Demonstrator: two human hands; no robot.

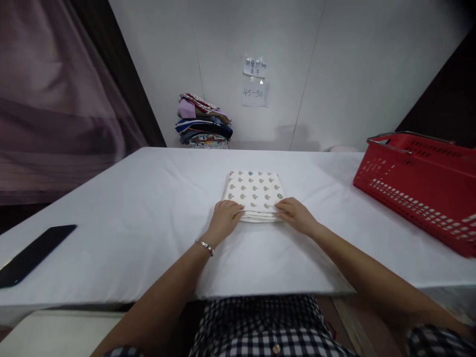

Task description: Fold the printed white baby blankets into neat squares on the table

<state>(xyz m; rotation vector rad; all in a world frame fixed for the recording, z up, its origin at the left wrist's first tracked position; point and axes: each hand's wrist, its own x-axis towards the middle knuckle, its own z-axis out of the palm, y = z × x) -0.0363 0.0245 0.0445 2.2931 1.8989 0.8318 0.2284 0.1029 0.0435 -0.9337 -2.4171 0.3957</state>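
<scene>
A folded white cloth (pixel 255 191) with a small grey print and a few coloured motifs lies flat in the middle of the table, its layers stacked at the near edge. My left hand (pixel 226 218) grips the near left corner, thumb and fingers closed on the layers. At the near right corner my right hand (pixel 295 214) pinches the cloth in the same way. A silver bracelet (pixel 205 246) circles my left wrist.
A red plastic basket (pixel 416 183) with metal handles stands at the table's right. On the left lies a dark phone (pixel 33 253). Beyond the far edge of the white-covered table (pixel 141 208) rises a pile of folded cloths (pixel 204 124). Paper notes (pixel 255 93) hang on the wall.
</scene>
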